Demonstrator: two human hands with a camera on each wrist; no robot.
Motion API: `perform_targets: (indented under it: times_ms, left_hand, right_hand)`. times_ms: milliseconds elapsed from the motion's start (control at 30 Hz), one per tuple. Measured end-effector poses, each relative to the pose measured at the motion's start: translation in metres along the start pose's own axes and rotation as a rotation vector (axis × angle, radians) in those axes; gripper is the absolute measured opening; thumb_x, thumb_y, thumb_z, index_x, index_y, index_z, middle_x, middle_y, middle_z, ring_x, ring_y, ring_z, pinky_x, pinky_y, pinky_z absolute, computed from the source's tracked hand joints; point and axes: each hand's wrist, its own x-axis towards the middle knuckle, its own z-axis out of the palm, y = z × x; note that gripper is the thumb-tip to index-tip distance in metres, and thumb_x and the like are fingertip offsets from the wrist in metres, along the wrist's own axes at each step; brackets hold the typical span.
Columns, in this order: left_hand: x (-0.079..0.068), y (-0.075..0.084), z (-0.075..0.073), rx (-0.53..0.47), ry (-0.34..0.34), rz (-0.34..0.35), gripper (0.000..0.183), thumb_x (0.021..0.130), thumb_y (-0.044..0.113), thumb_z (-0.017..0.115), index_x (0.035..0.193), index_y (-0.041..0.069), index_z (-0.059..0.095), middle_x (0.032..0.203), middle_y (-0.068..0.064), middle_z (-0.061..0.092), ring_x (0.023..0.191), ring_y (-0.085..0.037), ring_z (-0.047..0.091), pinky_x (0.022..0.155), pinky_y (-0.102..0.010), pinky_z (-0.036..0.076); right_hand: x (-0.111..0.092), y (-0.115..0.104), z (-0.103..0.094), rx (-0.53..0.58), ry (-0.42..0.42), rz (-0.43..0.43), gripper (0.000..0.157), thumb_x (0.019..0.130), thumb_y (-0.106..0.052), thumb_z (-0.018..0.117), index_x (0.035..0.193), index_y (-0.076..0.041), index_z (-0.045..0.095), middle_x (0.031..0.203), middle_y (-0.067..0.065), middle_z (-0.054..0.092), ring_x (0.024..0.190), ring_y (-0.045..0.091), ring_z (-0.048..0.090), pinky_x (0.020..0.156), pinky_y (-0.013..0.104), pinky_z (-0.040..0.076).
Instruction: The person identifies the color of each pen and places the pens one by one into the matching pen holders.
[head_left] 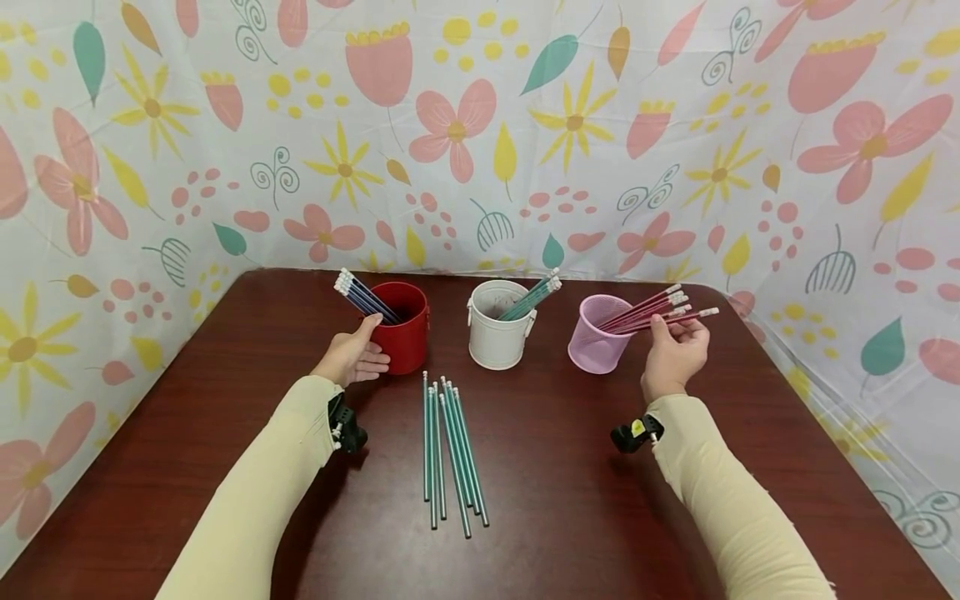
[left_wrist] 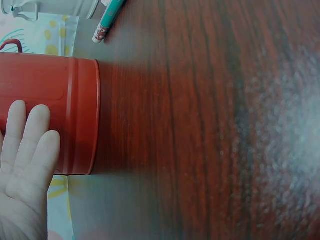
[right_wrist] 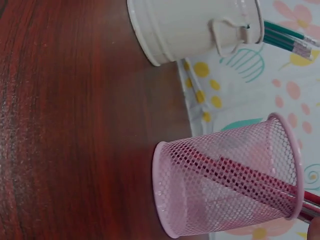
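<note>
My left hand [head_left: 354, 352] is beside the red bucket [head_left: 405, 337], its fingers straight along the bucket's side and its thumb up near the rim. Dark blue pencils [head_left: 367, 298] lean out of that bucket to the left, erasers up. At the pink mesh cup [head_left: 596, 340], my right hand [head_left: 678, 350] pinches a red pencil [head_left: 678, 319] between thumb and fingers. More red pencils [head_left: 641, 308] lean out of the cup just above that hand. In the right wrist view, red pencil shafts [right_wrist: 235, 175] show through the mesh, and only a fingertip appears at the edge.
Between the two containers stands a white bucket [head_left: 495, 340] with a few green pencils [head_left: 531, 298] in it. Several green pencils [head_left: 450, 458] lie loose on the dark wooden table [head_left: 555, 492] in front. A flowered cloth [head_left: 480, 192] hangs behind the table.
</note>
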Motion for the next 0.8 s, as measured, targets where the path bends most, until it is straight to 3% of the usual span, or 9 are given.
perform_targets:
  times_ms: [133, 300, 533, 800]
  left_hand:
    - [0.0, -0.0005, 0.0009, -0.005, -0.013, -0.001, 0.077, 0.092, 0.057, 0.043, 0.125, -0.013, 0.045, 0.127, -0.029, 0.055, 0.096, -0.027, 0.067, 0.09, -0.038, 0.051]
    - [-0.0007, 0.0006, 0.0008, -0.004, -0.014, 0.006, 0.08, 0.093, 0.058, 0.042, 0.128, -0.014, 0.043, 0.129, -0.03, 0.053, 0.108, -0.033, 0.062, 0.094, -0.04, 0.048]
    - [-0.0002, 0.0005, 0.0017, -0.012, -0.015, 0.0, 0.08, 0.093, 0.058, 0.043, 0.128, -0.014, 0.044, 0.128, -0.03, 0.054, 0.103, -0.031, 0.065, 0.094, -0.041, 0.048]
    - [-0.0011, 0.0009, -0.0001, -0.002, -0.003, 0.003, 0.078, 0.093, 0.058, 0.042, 0.127, -0.013, 0.044, 0.128, -0.03, 0.054, 0.1, -0.03, 0.066, 0.093, -0.04, 0.049]
  right_hand:
    - [-0.0008, 0.0041, -0.0009, 0.033, -0.013, 0.034, 0.032, 0.08, 0.018, 0.062, 0.09, -0.01, 0.049, 0.075, 0.004, 0.046, 0.064, 0.01, 0.051, 0.057, 0.017, 0.051]
    - [-0.0032, 0.0065, 0.0003, -0.007, -0.031, 0.046, 0.032, 0.079, 0.019, 0.063, 0.088, -0.009, 0.049, 0.075, 0.004, 0.045, 0.064, 0.009, 0.052, 0.059, 0.016, 0.051]
    - [-0.0031, 0.0076, -0.0004, -0.058, -0.057, 0.1, 0.028, 0.084, 0.013, 0.062, 0.089, -0.011, 0.049, 0.078, 0.004, 0.05, 0.067, 0.009, 0.052, 0.058, 0.014, 0.049]
    - [-0.0013, 0.0074, 0.0004, -0.117, -0.084, 0.106, 0.022, 0.088, 0.007, 0.062, 0.088, -0.012, 0.051, 0.077, 0.002, 0.049, 0.064, 0.008, 0.049, 0.056, 0.013, 0.047]
